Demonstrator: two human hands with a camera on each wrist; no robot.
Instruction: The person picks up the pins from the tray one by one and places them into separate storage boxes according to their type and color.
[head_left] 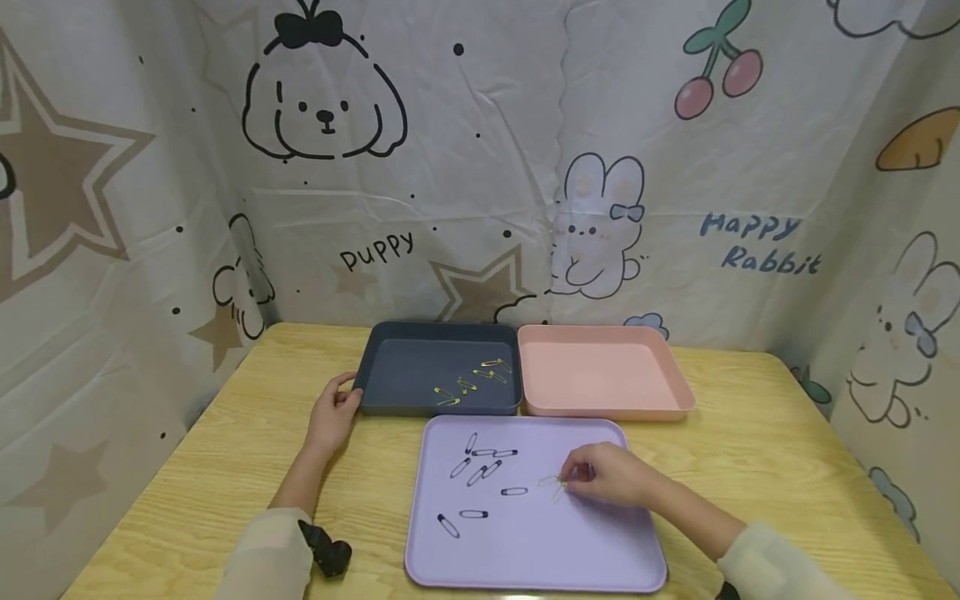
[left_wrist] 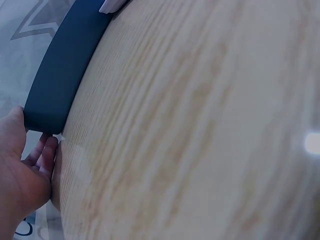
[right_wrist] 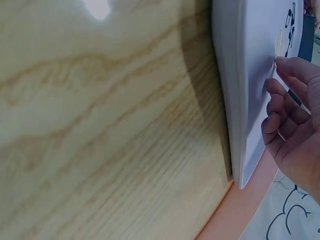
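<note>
On the lavender tray point(head_left: 540, 558) my right hand point(head_left: 603, 473) pinches at a small cluster of yellow safety pins point(head_left: 556, 481) between thumb and fingertips. How many it holds, I cannot tell. In the right wrist view, a pale pin point(right_wrist: 279, 44) shows by the thumb tip of the right hand point(right_wrist: 295, 107). Several black safety pins point(head_left: 473, 514) lie scattered on the same tray's left half. My left hand point(head_left: 330, 417) touches the left side of the dark blue tray point(head_left: 397, 367); its thumb and fingers point(left_wrist: 47, 150) meet the tray's outer corner. Several yellow safety pins point(head_left: 465, 385) lie in that tray.
To the right of the dark tray sits a pink tray point(head_left: 600, 371), side by side with it. All three trays rest on a wood-grain table point(head_left: 360, 508). A printed curtain point(head_left: 480, 167) hangs behind and at both sides.
</note>
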